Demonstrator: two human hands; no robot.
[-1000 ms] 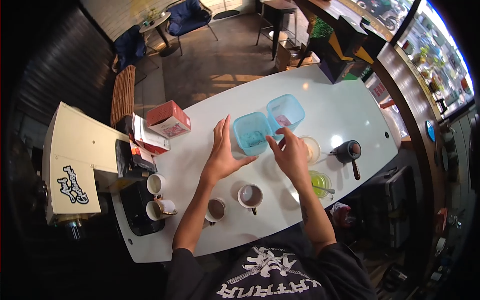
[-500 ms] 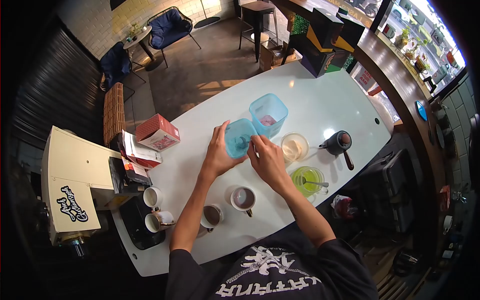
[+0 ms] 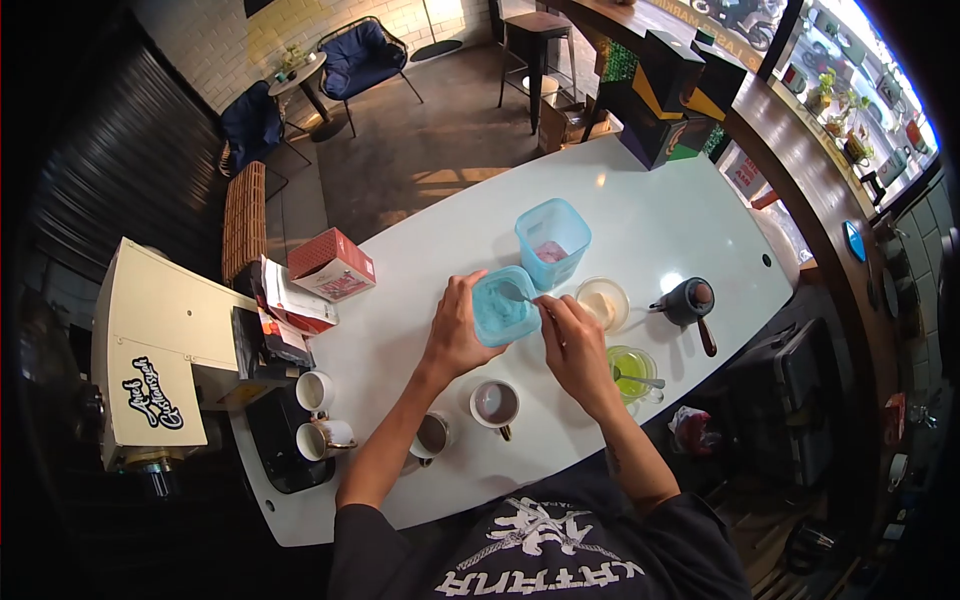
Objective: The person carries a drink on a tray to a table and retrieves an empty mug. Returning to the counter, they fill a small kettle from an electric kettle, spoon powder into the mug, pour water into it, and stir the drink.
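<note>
My left hand (image 3: 457, 325) is closed around a small translucent blue container (image 3: 507, 330), held up over the table with its mouth toward me. Pale stuff lies inside it. Between the fingertips of my right hand (image 3: 573, 338) is a spoon (image 3: 517, 293), its bowl down in the container. Just beyond stands a taller blue container (image 3: 553, 228) with pinkish powder at its bottom. A clear bowl of something beige (image 3: 603, 303) and a glass cup of green liquid (image 3: 630, 373) with a spoon in it are near my right hand. Closer to me are two mugs of brownish liquid, one mug (image 3: 494, 403) and another (image 3: 431, 437).
On the right of the white table (image 3: 400, 268) sits a dark pot with a wooden handle (image 3: 688, 302). Two white mugs (image 3: 318, 392) stand by the cream machine (image 3: 165, 350) at left. A red box (image 3: 333, 265) and black boxes (image 3: 665, 110) occupy the far edges.
The held container has come to show its inside more openly, and the spoon now lies visibly in it. My right hand has shifted slightly away from its rim. The whole view has shifted a little.
</note>
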